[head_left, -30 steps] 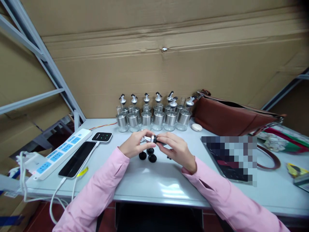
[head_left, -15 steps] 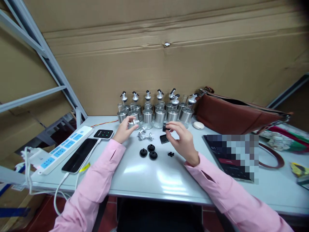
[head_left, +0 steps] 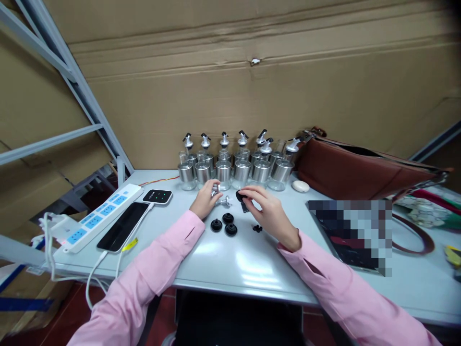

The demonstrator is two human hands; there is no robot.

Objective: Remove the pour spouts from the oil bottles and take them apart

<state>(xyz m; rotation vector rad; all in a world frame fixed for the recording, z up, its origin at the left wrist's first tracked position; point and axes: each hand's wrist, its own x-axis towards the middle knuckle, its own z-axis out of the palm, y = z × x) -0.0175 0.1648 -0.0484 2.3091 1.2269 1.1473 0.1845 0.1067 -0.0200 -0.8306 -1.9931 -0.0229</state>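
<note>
My left hand (head_left: 206,199) pinches a small silver spout piece (head_left: 216,188) just above the grey table (head_left: 223,259); another silver spout (head_left: 225,200) lies beside it. My right hand (head_left: 268,211) grips a small black stopper (head_left: 240,195), with a black ribbed part (head_left: 244,207) under its fingers. Three black rubber stoppers (head_left: 224,224) sit on the table between my forearms, and a tiny black piece (head_left: 257,228) lies near my right wrist. Both sleeves are pink.
Several glass bottles with steel bands and pourer tops (head_left: 237,166) stand in a row by the cardboard wall. A brown bag (head_left: 356,168) lies at right, a white oval case (head_left: 300,186) beside it. At left are a power strip (head_left: 103,216), phone (head_left: 124,226) and small charger (head_left: 157,196).
My hands came apart from one joined piece. The left hand reached toward the bottles, then drew back with a silver spout; the right hand lowered with a black stopper.
</note>
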